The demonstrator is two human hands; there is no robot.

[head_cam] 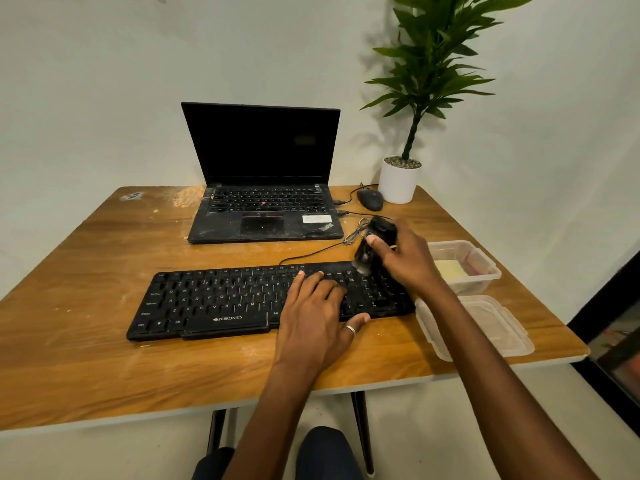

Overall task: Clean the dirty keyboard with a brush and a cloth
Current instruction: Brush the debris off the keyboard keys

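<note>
The black keyboard (214,299) lies flat near the front edge of the table, its long side running left to right. The left hand (318,306) rests on its right-of-centre keys, fingers straight and slightly spread, thumb over the front edge; a ring shows on one finger. The right hand (405,258) grips a black brush (375,237), fingers and thumb curled round its body. The pale bristles point down and touch the keyboard's far right corner. The brush is blurred, so its shape is hard to make out.

There are two hands, one keyboard and one brush. A yellow cloth (448,270) lies folded inside one clear plastic tub (491,271) just right of the keyboard, and one clear lid (485,327) sits in front of the tub. Behind the keyboard stands one open laptop (263,202), its screen dark and its deck dusty. One black mouse (370,199) lies to its right, beside one potted plant (398,181) in a white pot. A thin cable (311,252) runs from the keyboard's back edge.

The table (86,341) is glossy wood with a pale rim, scuffed and dusty in patches. It stands against a plain light wall (104,81).
</note>
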